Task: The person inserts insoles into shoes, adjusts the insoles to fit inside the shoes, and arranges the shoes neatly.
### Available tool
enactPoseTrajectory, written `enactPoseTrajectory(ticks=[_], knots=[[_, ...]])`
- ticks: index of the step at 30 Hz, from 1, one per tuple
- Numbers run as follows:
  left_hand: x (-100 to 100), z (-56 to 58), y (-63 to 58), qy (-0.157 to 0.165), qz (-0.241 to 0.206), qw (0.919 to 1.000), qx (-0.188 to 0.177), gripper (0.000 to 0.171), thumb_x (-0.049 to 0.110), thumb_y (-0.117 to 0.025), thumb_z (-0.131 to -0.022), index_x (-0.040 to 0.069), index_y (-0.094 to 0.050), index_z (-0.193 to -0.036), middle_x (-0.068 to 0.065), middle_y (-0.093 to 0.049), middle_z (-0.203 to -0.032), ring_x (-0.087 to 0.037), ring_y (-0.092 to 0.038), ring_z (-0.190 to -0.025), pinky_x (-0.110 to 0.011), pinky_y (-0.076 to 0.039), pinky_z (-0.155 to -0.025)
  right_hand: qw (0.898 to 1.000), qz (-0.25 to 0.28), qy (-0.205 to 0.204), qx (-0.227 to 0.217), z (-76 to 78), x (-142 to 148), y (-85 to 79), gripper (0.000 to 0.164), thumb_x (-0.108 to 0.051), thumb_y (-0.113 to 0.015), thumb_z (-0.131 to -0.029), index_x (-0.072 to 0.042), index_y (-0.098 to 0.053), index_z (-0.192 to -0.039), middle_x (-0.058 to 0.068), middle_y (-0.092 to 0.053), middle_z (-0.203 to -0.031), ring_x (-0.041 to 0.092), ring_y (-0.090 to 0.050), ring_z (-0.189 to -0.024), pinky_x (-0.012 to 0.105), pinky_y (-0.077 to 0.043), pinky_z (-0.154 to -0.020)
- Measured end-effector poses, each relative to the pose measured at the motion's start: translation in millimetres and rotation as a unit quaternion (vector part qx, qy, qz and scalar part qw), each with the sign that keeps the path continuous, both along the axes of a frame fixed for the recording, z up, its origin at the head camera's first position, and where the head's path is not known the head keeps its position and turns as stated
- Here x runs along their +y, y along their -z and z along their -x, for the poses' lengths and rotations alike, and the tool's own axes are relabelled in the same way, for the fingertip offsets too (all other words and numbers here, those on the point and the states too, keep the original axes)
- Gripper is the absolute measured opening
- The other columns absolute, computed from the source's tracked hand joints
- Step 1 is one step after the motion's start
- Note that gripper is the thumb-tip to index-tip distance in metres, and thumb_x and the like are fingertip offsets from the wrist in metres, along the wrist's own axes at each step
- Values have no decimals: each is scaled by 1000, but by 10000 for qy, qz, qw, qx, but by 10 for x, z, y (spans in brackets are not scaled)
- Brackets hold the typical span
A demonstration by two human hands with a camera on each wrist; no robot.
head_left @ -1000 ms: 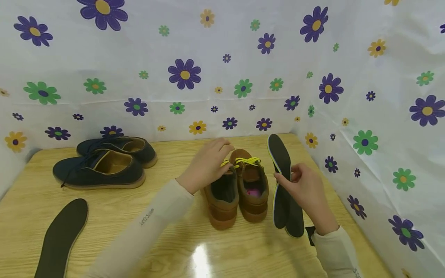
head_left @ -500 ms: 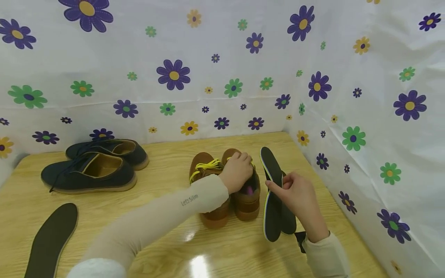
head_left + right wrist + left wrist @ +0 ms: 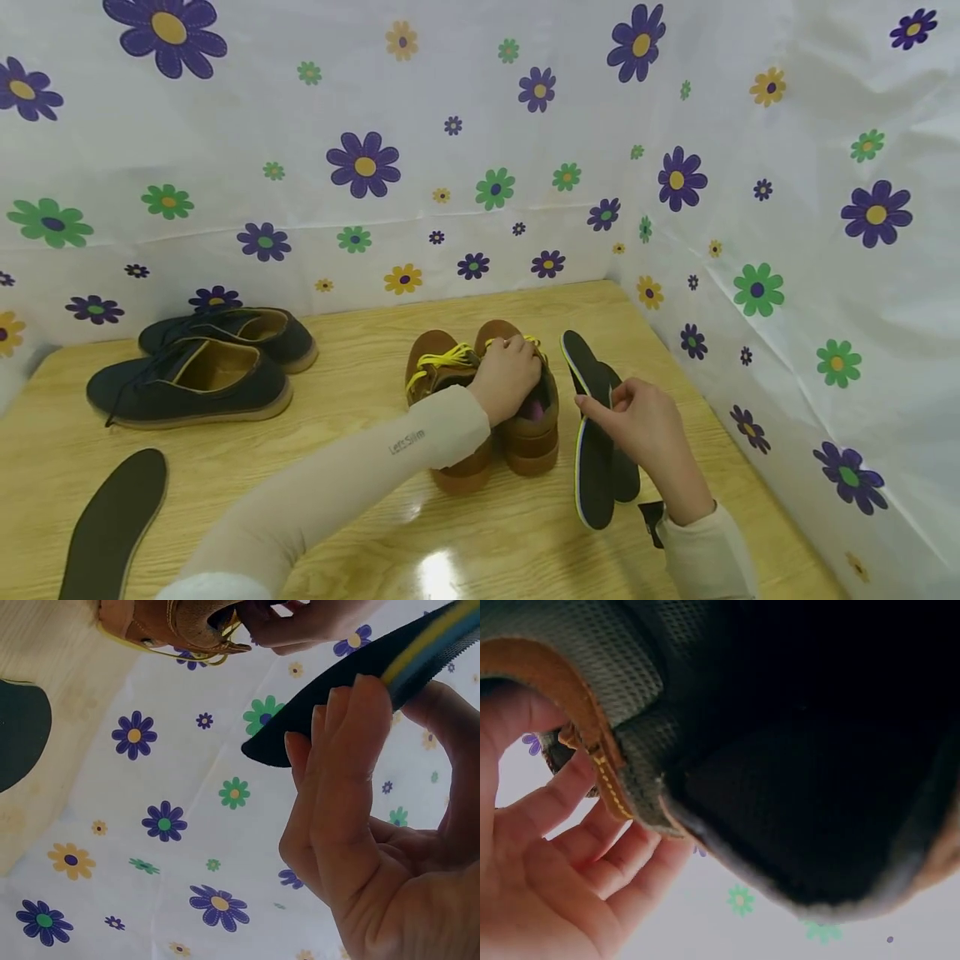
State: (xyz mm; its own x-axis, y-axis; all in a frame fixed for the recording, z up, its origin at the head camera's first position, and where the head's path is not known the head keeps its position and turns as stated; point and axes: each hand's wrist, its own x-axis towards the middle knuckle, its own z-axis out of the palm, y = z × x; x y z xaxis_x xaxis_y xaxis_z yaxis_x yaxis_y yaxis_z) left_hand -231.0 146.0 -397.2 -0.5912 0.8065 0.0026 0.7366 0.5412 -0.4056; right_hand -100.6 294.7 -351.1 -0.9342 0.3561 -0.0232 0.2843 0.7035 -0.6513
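Observation:
A brown shoe with yellow laces stands heel toward me. My left hand grips it near the tongue; in the left wrist view the fingers curl round the stitched brown edge of its opening. Something pink shows inside the shoe. Its mate, another brown shoe, stands to the left, partly hidden by my left forearm. My right hand pinches a dark insole with a yellow-and-blue edge between thumb and fingers, tilted over the table. Behind it lies a second dark insole, partly covered.
Two navy lace-up shoes stand at the back left of the wooden table. Another dark insole lies at the front left. A flower-patterned white sheet hangs behind and along the right side.
My left hand has moved right, from the left brown shoe to the right one, and grips it there. The insole in my right hand has swung slightly and sunk a little lower.

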Motion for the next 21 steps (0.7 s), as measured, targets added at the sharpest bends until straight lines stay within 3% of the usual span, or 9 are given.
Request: enactPoseTrajectory(ticks=[6,11,14,21], knots=[[-105,36,-153,108,-910,9950,-403,25,12,-53,-99,10,-69,-119,-7,-66,-109,-22,-62,-99,-34,-53,-81,9993,-209,-213,-240,-40,-18,-56,43,-40,-73,-81,0,-59,-81,6,-53,-68,18,-49,-60,30,-39,-53],[-183,181,-205,53,-1842,9757,-1183,18,9,-54,-98,7,-69,-108,-8,-67,-101,-22,-65,-91,-34,-54,-79,9965,-330,-684,-354,-53,-110,-63,39,-39,-73,-80,-5,-55,-70,3,-47,-62,17,-44,-56,29,-35,-52],[-205,222,-207,44,-2089,9666,-1485,18,7,-53,-98,5,-69,-106,-9,-68,-99,-22,-66,-91,-34,-54,-81,9948,-362,-878,-374,-23,-166,-54,39,-37,-73,-79,-6,-53,-67,1,-44,-60,16,-42,-55,29,-34,-52],[-207,218,-218,62,-2111,9649,-1564,19,4,-50,-99,5,-68,-107,-9,-67,-100,-22,-67,-92,-35,-54,-81,9897,-516,-1247,-473,195,-230,-34,41,-33,-68,-78,-11,-40,-58,-4,-29,-51,11,-26,-46,26,-23,-47]])
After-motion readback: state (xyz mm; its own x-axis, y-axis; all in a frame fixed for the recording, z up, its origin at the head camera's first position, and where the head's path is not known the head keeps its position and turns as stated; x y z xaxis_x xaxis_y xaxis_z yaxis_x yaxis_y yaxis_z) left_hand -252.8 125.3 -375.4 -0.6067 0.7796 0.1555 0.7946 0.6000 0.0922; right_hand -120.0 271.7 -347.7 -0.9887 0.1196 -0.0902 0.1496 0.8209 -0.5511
